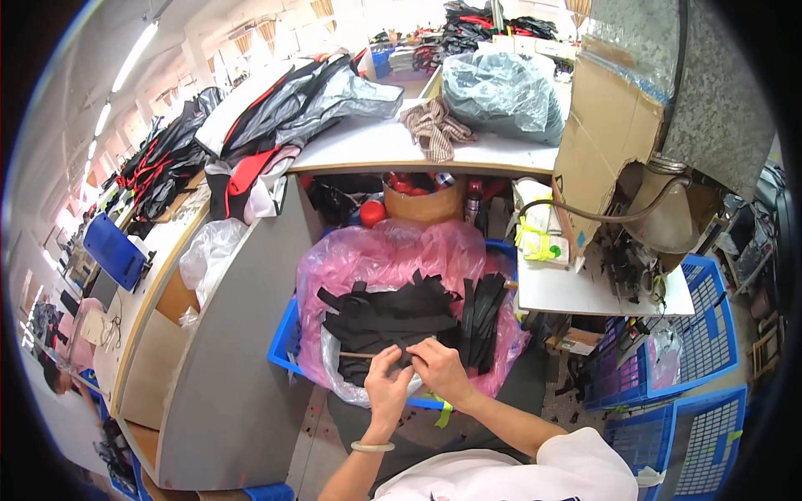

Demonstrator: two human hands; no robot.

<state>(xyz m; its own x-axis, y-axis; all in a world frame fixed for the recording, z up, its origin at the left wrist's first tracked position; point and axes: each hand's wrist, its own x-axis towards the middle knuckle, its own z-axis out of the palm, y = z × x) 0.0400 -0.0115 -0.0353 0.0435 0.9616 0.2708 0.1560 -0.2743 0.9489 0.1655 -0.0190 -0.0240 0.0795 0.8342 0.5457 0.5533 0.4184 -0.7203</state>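
A blue crate (pixel 286 338), lined with crumpled pink plastic (pixel 334 255), carries a heap of black strips (pixel 393 309), with a thin tan stick (pixel 357 355) lying across the near part of the heap. Beyond the crate stands a white tabletop (pixel 351 152); on it, from left to right, lie grey, black and red garments (pixel 309 100), a striped cloth (pixel 436 127) and a bulging clear plastic bag (pixel 501 96). To the right, a smaller white board (pixel 543 296) bears pale bundles with yellow-green ties (pixel 543 242) and a dark tangle (pixel 618 271) whose parts are hard to tell.
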